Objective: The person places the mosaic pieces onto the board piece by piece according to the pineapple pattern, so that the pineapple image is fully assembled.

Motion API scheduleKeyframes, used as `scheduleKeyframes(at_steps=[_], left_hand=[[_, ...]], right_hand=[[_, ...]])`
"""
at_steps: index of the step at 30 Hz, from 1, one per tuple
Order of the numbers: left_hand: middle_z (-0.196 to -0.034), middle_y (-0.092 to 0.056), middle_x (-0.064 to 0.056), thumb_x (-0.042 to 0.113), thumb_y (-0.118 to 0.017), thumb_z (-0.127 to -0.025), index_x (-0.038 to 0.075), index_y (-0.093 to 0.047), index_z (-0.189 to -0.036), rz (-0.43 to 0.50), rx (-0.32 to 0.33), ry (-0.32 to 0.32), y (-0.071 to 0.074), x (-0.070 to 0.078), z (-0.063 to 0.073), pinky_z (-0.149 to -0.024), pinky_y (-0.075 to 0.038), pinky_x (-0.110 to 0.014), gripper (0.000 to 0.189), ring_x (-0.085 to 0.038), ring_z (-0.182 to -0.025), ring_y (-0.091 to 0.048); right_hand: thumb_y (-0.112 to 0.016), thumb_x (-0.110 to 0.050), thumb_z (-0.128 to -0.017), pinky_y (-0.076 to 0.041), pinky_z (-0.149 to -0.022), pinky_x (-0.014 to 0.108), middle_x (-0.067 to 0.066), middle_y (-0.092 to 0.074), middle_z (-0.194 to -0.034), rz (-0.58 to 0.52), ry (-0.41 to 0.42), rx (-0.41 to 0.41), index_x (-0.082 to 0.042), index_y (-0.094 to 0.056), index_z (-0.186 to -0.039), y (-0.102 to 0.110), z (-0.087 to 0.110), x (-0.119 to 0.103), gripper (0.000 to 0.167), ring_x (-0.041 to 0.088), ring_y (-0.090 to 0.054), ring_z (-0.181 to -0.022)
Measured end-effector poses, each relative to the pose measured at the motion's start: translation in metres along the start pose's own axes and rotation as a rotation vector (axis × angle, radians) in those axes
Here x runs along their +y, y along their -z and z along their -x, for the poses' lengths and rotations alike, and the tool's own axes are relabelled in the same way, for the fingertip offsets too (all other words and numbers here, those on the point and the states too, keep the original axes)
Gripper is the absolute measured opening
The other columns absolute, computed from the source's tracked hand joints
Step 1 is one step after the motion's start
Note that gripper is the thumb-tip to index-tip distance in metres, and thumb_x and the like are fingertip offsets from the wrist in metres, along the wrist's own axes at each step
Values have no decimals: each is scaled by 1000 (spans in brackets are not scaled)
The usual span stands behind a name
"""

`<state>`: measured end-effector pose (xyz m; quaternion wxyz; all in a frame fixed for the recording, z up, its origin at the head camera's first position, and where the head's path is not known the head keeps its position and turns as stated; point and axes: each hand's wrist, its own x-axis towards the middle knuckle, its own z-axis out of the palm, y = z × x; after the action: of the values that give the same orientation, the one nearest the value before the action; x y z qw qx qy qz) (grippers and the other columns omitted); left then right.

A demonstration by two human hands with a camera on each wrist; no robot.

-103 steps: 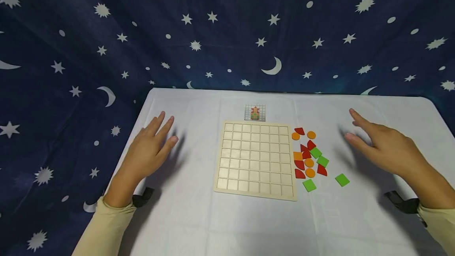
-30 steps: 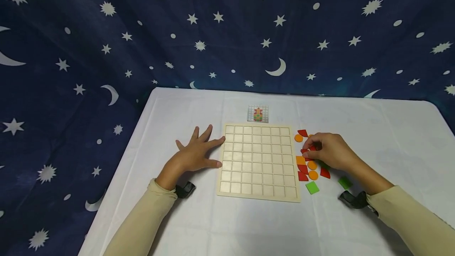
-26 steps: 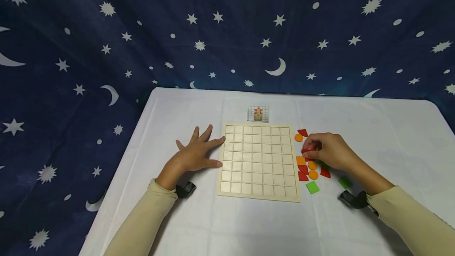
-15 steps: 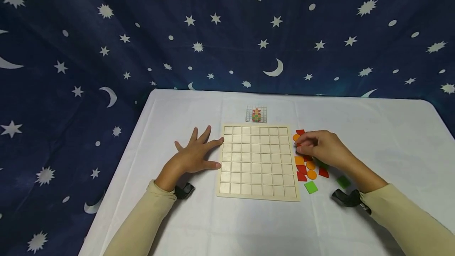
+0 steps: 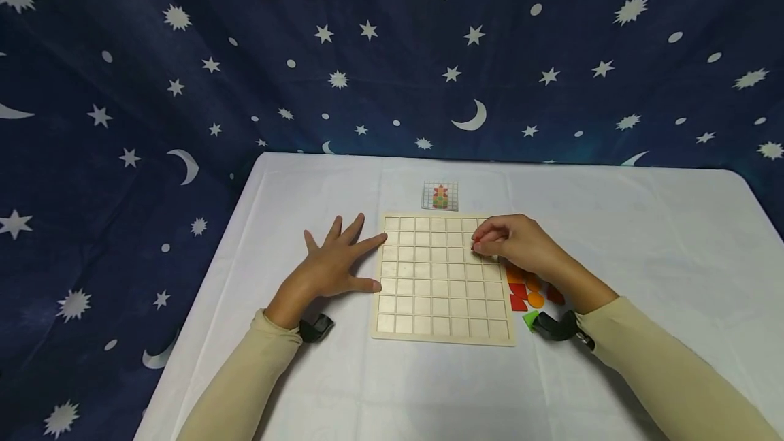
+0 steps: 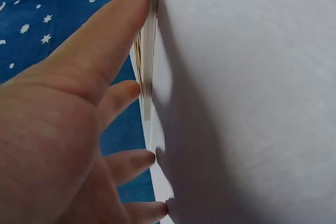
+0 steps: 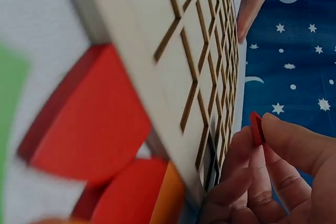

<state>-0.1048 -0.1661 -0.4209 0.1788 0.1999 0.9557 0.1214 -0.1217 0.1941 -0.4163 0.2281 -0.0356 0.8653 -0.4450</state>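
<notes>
A pale wooden board (image 5: 441,271) with a grid of square recesses lies flat on the white table. My left hand (image 5: 333,264) is spread at its left edge, thumb and forefinger touching the rim; the left wrist view shows the thumb (image 6: 105,30) along that edge. Over the board's upper right part, my right hand (image 5: 520,243) pinches a small red quarter-circle tile (image 7: 256,128) between thumb and fingers. Right of the board lie red tiles (image 5: 518,303), orange round tiles (image 5: 535,299) and a green square tile (image 5: 530,320), partly hidden by the right arm.
Behind the board lies a small card (image 5: 439,196) printed with a coloured pattern on a grid. A dark blue cloth (image 5: 392,53) with moons and stars hangs behind the white-covered table (image 5: 429,393).
Both hands came in from the sides; the left settled on the board's edge. My right hand picked a red tile from the loose ones and carried it left over the board.
</notes>
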Motion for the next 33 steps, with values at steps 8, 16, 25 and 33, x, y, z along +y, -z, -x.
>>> scheduleKeyframes(at_steps=[8,16,25,33], left_hand=[[-170,-24,-10,64,-85,-71,38,-45,-155,-2,73,-32,-1,-4,-1,-108,-15,-86,96,-47,-153,-20],[-169,-25,-10,66,-84,-71,35,-43,-156,-21,73,-29,-1,-4,0,-108,-17,-85,100,-46,-154,-21],[-171,-23,-9,66,-83,-72,33,-39,-159,-11,51,-22,0,-3,0,-109,-15,-85,102,-46,-155,-18],[-171,-20,-8,67,-81,-74,34,-36,-160,-23,28,-15,0,-2,-2,-110,-14,-84,102,-45,-156,-18]], right_hand=[[-77,-27,-92,-52,-74,33,5,-72,-93,-6,33,55,-17,-76,-104,-8,-10,-8,16,23,-64,-84],[-77,-23,-91,-56,-70,32,7,-76,-92,-97,31,36,-13,-73,-110,-20,-24,-19,21,21,-70,-81],[-83,-19,-85,-51,-61,29,5,-78,-79,-103,39,25,-12,-76,-101,-35,-40,-25,19,20,-72,-68],[-87,-22,-81,-52,-58,28,4,-79,-84,-179,-12,0,-12,-77,-96,-37,-48,-23,21,18,-65,-57]])
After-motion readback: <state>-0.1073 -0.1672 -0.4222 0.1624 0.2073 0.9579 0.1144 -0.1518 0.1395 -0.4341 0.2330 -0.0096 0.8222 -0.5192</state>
